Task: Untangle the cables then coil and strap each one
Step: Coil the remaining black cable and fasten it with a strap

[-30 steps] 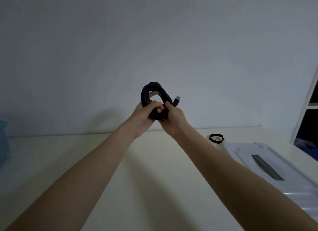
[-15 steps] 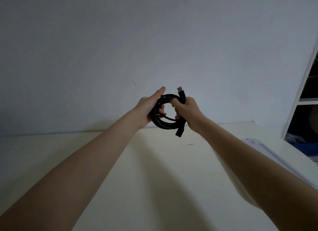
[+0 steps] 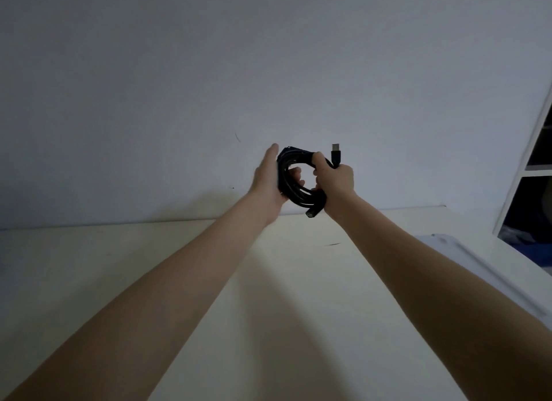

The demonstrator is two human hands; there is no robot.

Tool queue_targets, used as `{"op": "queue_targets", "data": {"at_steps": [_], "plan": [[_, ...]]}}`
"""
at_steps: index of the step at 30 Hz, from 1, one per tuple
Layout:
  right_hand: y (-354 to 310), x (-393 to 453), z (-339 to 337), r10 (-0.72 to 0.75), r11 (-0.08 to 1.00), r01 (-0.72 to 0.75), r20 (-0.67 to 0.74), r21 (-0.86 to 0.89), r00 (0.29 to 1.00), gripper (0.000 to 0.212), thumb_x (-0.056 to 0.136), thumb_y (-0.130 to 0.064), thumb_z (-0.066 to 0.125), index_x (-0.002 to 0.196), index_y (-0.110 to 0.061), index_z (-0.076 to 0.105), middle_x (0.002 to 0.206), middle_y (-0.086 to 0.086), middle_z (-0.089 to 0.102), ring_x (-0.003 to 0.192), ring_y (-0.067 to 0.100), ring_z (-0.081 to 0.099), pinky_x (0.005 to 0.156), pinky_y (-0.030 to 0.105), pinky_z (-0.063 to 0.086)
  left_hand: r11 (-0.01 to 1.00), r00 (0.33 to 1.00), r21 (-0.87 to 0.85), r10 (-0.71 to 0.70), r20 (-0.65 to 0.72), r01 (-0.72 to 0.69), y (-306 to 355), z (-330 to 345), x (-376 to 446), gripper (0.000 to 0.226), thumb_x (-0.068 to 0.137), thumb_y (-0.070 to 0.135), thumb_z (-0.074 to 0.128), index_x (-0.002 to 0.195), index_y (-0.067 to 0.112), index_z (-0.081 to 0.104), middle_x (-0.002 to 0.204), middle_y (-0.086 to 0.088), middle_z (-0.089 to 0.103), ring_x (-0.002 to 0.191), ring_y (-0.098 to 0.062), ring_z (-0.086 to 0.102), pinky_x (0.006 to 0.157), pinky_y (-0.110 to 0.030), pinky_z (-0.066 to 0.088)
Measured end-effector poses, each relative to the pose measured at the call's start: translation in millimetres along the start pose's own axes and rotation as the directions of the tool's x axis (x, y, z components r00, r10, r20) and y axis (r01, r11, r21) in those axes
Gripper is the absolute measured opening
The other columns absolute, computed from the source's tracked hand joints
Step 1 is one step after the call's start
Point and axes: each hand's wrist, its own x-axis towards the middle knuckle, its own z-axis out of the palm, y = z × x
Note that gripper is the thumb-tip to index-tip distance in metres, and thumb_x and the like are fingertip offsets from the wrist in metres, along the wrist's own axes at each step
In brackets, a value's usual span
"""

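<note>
A pale wall [image 3: 268,57] fills the upper frame above a cream surface [image 3: 104,266] that runs to it along the far edge. At the surface's right edge lies a flat white panel [image 3: 484,269], and beyond that edge stands a white shelving unit [image 3: 525,149] with dark compartments. Two bare forearms reach from the near corners toward the middle of the far edge, where both hands are raised above the surface against the wall. The left hand [image 3: 265,179] cradles the left side of a black coiled cable [image 3: 294,193], its palm flat against the outside of the loops and fingers extended, with fingertips showing through the coil's opening. The right hand [image 3: 336,182] is clenched around the coil's right side, thumb over the top strands. The coil is held upright in the air, clear of the surface. One plug with a metal tip [image 3: 335,153] stands up above the right hand; the other connector [image 3: 312,213] hangs below the coil at the right wrist. A thin dark mark [image 3: 332,244] lies on the surface below the hands; what it is cannot be told.
</note>
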Motion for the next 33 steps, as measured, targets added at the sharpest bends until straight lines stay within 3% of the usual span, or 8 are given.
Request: {"op": "queue_targets", "data": {"at_steps": [5,10,12,17,20,23,27,33], "plan": [[2,-10,10,-0.024,1.0,0.025,0.056,-0.012,0.998,0.02,0.086,-0.021,0.057,0.071,-0.009,0.05,0.06,0.002,0.043,0.045,0.014,0.04,0.041,0.019,0.04,0.972,0.944,0.199,0.179,-0.276,-0.126,-7,6,5,0.038,0.099,0.031,0.035,0.071,0.009,0.049,0.051,-0.002,0.039,0.04,-0.015,0.034,0.048,-0.023,0.038],[6,-7,4,-0.005,1.0,0.001,0.164,0.024,0.986,0.029,0.088,-0.016,0.052,0.061,-0.014,0.043,0.048,-0.003,0.032,0.035,0.01,0.03,0.042,0.02,0.041,0.963,0.994,0.27,0.036,-0.101,-0.008,0,-8,8,0.039,0.099,0.027,0.03,0.071,0.007,0.048,0.04,0.002,0.037,0.031,-0.011,0.035,0.046,-0.023,0.041],[3,-1,-9,-0.049,0.986,0.08,0.206,-0.146,0.977,0.027,0.088,-0.018,0.054,0.063,-0.013,0.046,0.052,0.0,0.035,0.037,0.011,0.033,0.041,0.02,0.04,0.901,1.0,0.433,-0.016,-0.002,0.015,7,-13,11,0.036,0.101,0.034,0.034,0.088,0.007,0.054,0.064,-0.005,0.056,0.051,-0.014,0.055,0.06,-0.026,0.051],[3,5,-41,0.011,0.395,0.514,0.563,-0.761,0.826,0.014,0.082,-0.022,0.065,0.073,-0.017,0.056,0.059,-0.006,0.05,0.041,0.01,0.049,0.039,0.019,0.042,0.163,0.88,0.865,0.13,0.458,-0.474,14,-7,21,0.064,0.09,0.049,0.053,0.144,0.021,0.033,0.148,0.002,0.035,0.136,-0.014,0.033,0.107,-0.026,0.025],[4,6,-43,0.134,0.276,0.58,0.629,-0.766,0.766,0.006,0.085,-0.015,0.059,0.085,-0.009,0.058,0.069,-0.001,0.052,0.057,0.018,0.055,0.053,0.025,0.049,-0.146,0.8,0.794,-0.242,0.549,-0.59,-8,18,16,0.083,0.077,0.045,0.072,0.144,0.027,0.027,0.127,0.004,0.052,0.117,-0.016,0.05,0.1,-0.028,0.039],[1,10,-53,0.228,0.481,0.442,0.594,-0.757,0.771,0.019,0.083,-0.004,0.057,0.067,-0.01,0.048,0.058,0.0,0.041,0.046,0.013,0.039,0.045,0.02,0.038,-0.241,0.806,0.771,-0.242,0.54,-0.589,-29,23,19,0.087,0.072,0.032,0.078,0.14,0.024,0.023,0.103,0.0,0.057,0.092,-0.021,0.058,0.081,-0.034,0.05],[3,22,-75,0.195,0.732,0.285,0.591,-0.619,0.783,0.009,0.082,-0.003,0.063,0.075,-0.006,0.057,0.059,0.001,0.042,0.045,0.008,0.036,0.046,0.017,0.036,-0.214,0.832,0.805,-0.176,0.526,-0.554,-39,24,27,0.044,0.079,0.011,0.064,0.119,0.01,0.045,0.09,-0.004,0.064,0.079,-0.02,0.063,0.068,-0.029,0.052],[2,42,-94,0.134,0.887,0.156,0.566,-0.435,0.813,0.02,0.088,-0.027,0.064,0.086,-0.011,0.052,0.059,0.0,0.051,0.045,0.008,0.043,0.053,0.02,0.043,0.384,0.847,0.858,-0.27,0.458,-0.342,-35,29,36,0.017,0.091,0.003,0.053,0.104,-0.005,0.058,0.069,-0.007,0.057,0.062,-0.019,0.062,0.065,-0.025,0.057]]}}
